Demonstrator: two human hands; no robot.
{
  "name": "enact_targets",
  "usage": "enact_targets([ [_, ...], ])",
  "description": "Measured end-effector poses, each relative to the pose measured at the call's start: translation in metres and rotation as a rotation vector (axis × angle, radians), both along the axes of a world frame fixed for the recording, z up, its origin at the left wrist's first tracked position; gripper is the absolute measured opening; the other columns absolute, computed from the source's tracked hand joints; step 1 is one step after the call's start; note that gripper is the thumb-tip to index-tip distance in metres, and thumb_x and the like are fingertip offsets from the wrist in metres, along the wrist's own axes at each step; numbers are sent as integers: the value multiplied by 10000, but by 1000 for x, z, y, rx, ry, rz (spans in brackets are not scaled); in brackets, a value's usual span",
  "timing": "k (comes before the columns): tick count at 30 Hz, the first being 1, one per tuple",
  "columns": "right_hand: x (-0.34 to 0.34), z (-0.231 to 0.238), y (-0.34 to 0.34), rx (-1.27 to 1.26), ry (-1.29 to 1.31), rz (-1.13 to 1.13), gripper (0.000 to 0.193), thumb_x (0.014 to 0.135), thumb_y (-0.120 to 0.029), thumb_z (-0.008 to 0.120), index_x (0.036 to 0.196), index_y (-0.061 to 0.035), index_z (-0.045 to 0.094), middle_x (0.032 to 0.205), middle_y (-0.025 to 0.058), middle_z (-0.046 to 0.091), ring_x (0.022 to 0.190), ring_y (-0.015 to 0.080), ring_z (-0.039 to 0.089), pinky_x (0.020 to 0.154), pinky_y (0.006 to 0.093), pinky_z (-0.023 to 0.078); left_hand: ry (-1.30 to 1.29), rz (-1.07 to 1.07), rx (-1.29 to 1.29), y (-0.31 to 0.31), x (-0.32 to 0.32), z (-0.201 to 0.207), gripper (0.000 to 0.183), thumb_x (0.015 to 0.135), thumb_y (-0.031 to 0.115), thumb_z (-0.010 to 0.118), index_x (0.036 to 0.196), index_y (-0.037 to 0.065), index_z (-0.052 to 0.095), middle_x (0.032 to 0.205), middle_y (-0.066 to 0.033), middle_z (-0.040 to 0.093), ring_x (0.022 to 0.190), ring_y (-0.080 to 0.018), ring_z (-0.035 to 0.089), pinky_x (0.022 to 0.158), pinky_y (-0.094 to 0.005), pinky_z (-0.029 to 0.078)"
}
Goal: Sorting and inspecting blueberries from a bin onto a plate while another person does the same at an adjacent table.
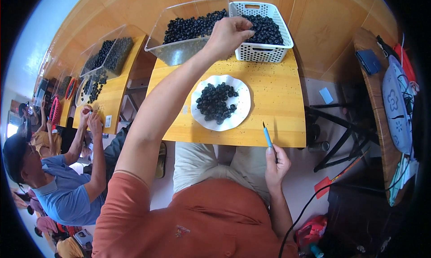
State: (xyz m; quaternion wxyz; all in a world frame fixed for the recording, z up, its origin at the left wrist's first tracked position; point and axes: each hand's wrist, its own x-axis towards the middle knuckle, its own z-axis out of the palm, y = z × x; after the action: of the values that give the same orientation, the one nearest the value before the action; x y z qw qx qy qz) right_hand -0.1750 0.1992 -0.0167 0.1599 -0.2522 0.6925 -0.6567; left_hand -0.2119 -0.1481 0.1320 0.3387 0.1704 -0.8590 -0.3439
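Note:
My left hand (228, 35) reaches across the table to the white perforated basket (262, 56). Its thumb and fingers are pinched over the dark, round, berry-like pieces (266, 30) inside; whatever they hold is too small to make out. Low at the table's front edge, my right hand (277, 164) grips a slim blue-handled tool (268, 136) with its dark pointed tip upward; its exact kind is unclear. Between the hands sits a white plate with a wavy rim (244, 109), bearing a heap of the same dark pieces (214, 101).
A clear plastic tub (177, 56) of dark pieces adjoins the basket on its left. Dark crumbs dot the wooden table (278, 92). A co-worker in a blue shirt (72, 186) works at another table on the left. To the right stand a wooden side table (366, 85) and a black-legged stool (339, 141).

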Motion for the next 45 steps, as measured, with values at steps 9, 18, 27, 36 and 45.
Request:
enact_targets([
  [9, -5, 8, 11, -15, -36, -28, 248, 929, -150, 635, 1048, 67, 642, 805, 17, 607, 721, 65, 509, 644, 218, 424, -339, -136, -101, 22, 53, -46, 204, 861, 125, 713, 1013, -8, 688, 890, -91, 709, 787, -138, 677, 690, -301, 540],
  [18, -1, 2, 6, -19, -9, 18, 257, 926, -154, 643, 1037, 77, 640, 785, 21, 600, 702, 61, 495, 619, 220, 410, -570, -271, -318, 36, 78, -72, 255, 769, 140, 716, 1011, 61, 711, 1052, -108, 690, 1006, -292, 627, 895, -409, 492],
  [27, 4, -5, 7, -13, 12, -3, 270, 924, -180, 652, 1021, 72, 646, 737, 3, 582, 665, 56, 479, 588, 216, 391, -582, -293, -449, 40, 77, -77, 268, 757, 151, 717, 1017, 85, 719, 1024, -111, 679, 1036, -301, 600, 914, -401, 486],
  [36, 5, 5, 2, 1, -12, 29, 293, 927, -204, 655, 1034, 69, 650, 725, -12, 577, 657, 47, 469, 576, 213, 382, -389, -321, -213, 46, 100, -72, 222, 789, 62, 712, 1009, 31, 696, 977, -115, 675, 923, -270, 645, 810, -358, 517],
  [45, 6, 11, -1, 36, 1, 55, 291, 930, -199, 648, 1044, 69, 648, 741, -5, 591, 675, 51, 487, 592, 217, 400, -108, -379, 669, 65, 134, -84, 193, 878, 10, 668, 1069, -5, 648, 988, -69, 680, 880, -97, 633, 798, -252, 539],
])
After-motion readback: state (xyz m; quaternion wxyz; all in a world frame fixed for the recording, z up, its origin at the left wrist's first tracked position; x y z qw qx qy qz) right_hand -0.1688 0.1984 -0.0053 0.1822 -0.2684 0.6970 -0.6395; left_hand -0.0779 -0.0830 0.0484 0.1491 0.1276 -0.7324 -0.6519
